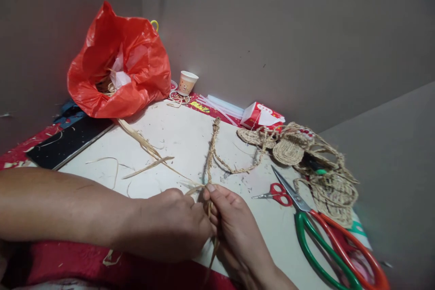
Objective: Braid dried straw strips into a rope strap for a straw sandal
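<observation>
My left hand and my right hand meet at the near edge of a white board. Both pinch the near end of a braided straw cord. The cord runs away from me across the board, then loops to the right. Loose straw strips lead from my fingers up to the left, toward a red plastic bag.
Large scissors with green and red handles lie at right, small red scissors beside them. Woven straw pieces are piled at far right. A paper cup, a red-and-white box and a black slab sit along the back.
</observation>
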The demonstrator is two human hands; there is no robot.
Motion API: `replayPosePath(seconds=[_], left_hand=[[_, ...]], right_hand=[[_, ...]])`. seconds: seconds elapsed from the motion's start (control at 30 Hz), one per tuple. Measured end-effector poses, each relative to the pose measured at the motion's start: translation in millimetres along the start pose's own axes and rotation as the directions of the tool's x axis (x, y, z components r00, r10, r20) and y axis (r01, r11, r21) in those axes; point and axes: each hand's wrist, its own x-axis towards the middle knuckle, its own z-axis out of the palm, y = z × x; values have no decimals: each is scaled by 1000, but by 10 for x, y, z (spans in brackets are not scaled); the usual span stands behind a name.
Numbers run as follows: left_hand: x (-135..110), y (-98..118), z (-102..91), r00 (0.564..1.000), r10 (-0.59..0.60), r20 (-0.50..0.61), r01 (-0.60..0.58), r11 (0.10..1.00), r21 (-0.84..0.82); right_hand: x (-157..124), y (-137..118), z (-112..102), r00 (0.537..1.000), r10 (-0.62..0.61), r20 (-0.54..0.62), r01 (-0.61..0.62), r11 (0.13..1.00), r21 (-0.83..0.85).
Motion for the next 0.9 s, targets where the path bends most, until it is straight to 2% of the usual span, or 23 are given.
replayPosePath(seconds=[0.07, 0.1, 0.13, 0.17, 0.2, 0.23, 0.27, 0.3, 0.33, 0.37, 0.4, 0.43, 0.47, 0.5, 0.63, 0.7, 0.8, 0.9], left_hand=[[25, -65, -56, 990, -16, -138, -4, 990, -142], [47, -114, -79, 973, -87, -214, 35, 971, -237], [74, -168, -93, 941, -212, -263, 109, 927, -358], [106, -225, -96, 895, -368, -253, 204, 841, -501], [138, -278, -86, 837, -520, -170, 302, 699, -648], [170, -323, -64, 777, -629, -16, 390, 502, -772], [197, -358, -32, 725, -665, 179, 457, 270, -848], [219, -381, 5, 696, -612, 375, 502, 42, -864], [234, -392, 43, 682, -506, 528, 536, -146, -832], [241, -394, 78, 666, -405, 626, 559, -284, -779], [241, -390, 106, 652, -335, 680, 575, -366, -732], [236, -383, 125, 646, -307, 699, 581, -396, -711], [228, -377, 135, 652, -315, 690, 579, -381, -721], [218, -375, 136, 663, -343, 665, 577, -332, -746], [192, -403, 82, 708, -406, 578, 623, -27, -782], [194, -428, 45, 715, -410, 567, 644, 70, -762], [207, -457, 4, 737, -408, 540, 636, 144, -758], [220, -478, -4, 747, -377, 547, 625, 119, -771]], right_hand=[[4, -36, -32, 1000, -3, 18, 3, 1000, 10], [6, -57, -45, 999, -8, 35, 7, 1000, 17], [6, -78, -53, 998, -13, 54, 12, 1000, 23], [7, -97, -59, 997, -17, 74, 15, 1000, 26], [9, -113, -62, 995, -18, 93, 16, 1000, 27], [11, -124, -65, 994, -14, 112, 11, 1000, 22], [15, -129, -69, 992, -5, 129, 4, 1000, 10], [20, -130, -75, 989, 5, 145, -4, 1000, -6], [27, -127, -84, 987, 14, 162, -10, 1000, -24], [34, -122, -95, 984, 23, 178, -15, 999, -42], [41, -118, -106, 981, 29, 191, -19, 998, -57], [47, -116, -118, 978, 38, 203, -24, 997, -71], [53, -120, -129, 976, 49, 214, -32, 996, -83], [56, -129, -139, 971, 63, 230, -42, 995, -96], [62, -209, -177, 941, 138, 309, -86, 981, -174], [68, -250, -211, 925, 160, 344, -84, 971, -225], [90, -285, -275, 916, 152, 371, -33, 951, -308], [112, -305, -315, 923, 109, 368, 48, 918, -393]])
